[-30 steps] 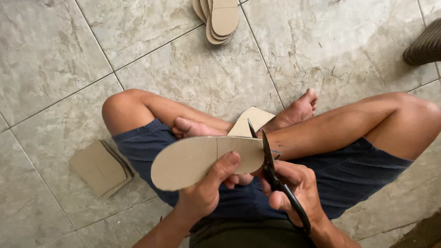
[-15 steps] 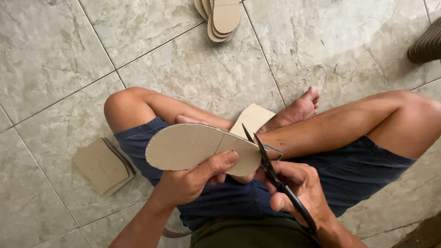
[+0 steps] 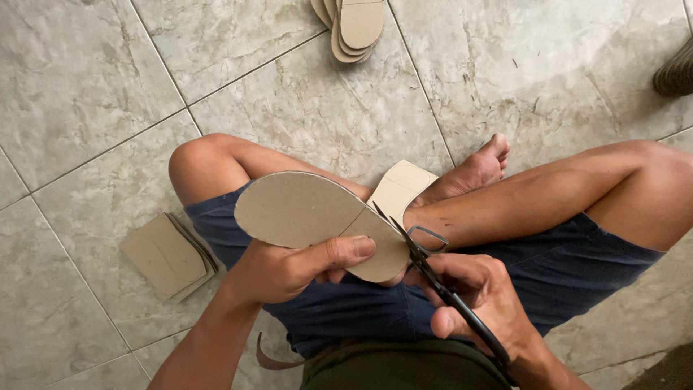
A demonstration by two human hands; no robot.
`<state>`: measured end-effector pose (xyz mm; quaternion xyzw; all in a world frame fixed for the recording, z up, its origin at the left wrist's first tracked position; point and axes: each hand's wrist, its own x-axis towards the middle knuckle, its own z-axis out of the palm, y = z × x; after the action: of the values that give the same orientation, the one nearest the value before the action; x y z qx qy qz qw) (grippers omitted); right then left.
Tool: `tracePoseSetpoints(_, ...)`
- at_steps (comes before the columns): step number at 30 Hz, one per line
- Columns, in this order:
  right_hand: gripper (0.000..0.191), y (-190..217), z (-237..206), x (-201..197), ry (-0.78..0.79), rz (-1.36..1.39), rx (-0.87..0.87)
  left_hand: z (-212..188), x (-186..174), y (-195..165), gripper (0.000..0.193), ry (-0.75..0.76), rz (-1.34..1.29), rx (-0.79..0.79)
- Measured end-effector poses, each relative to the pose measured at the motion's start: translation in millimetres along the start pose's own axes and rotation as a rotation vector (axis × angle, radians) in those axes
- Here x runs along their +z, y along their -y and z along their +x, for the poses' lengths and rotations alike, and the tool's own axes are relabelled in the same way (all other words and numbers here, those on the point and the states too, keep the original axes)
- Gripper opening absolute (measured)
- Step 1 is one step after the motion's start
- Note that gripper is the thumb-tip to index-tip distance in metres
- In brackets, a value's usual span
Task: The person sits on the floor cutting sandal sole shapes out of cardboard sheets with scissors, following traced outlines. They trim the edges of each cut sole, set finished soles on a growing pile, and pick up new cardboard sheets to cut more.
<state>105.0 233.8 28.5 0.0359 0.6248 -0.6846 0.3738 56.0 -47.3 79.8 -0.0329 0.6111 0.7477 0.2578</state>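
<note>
Left hand (image 3: pixel 289 271) pinches the sole-shaped cardboard cutout (image 3: pixel 310 217) over the lap while the right hand (image 3: pixel 476 296) grips black scissors (image 3: pixel 433 278), blades at its heel edge. Looks mid-trim; next snip probably needs the cutout rotated.

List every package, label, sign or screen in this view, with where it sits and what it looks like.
None in view: no package, label, sign or screen.
What shows is plain tan cardboard: the sole-shaped piece in the left hand, a stack of cut soles at the top, flat blanks on the tiles at left. The right hand holds black scissors.
</note>
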Motion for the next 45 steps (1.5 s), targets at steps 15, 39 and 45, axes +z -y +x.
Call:
tracePoseSetpoints(15, 0.042, -9, 5, -5, -0.131, -0.474, -0.153, 7, -2, 9, 0.037, -0.055, -0.120, -0.104)
tracePoseSetpoints(39, 0.029, -46, 14, -6, -0.402, -0.013, -0.190, 10, 46, 63, 0.027, -0.040, -0.173, 0.042)
tracePoseSetpoints(45, 0.022, -50, 25, -15, -0.351, 0.106, -0.173, 22, 32, 56, 0.023, -0.042, -0.193, 0.137)
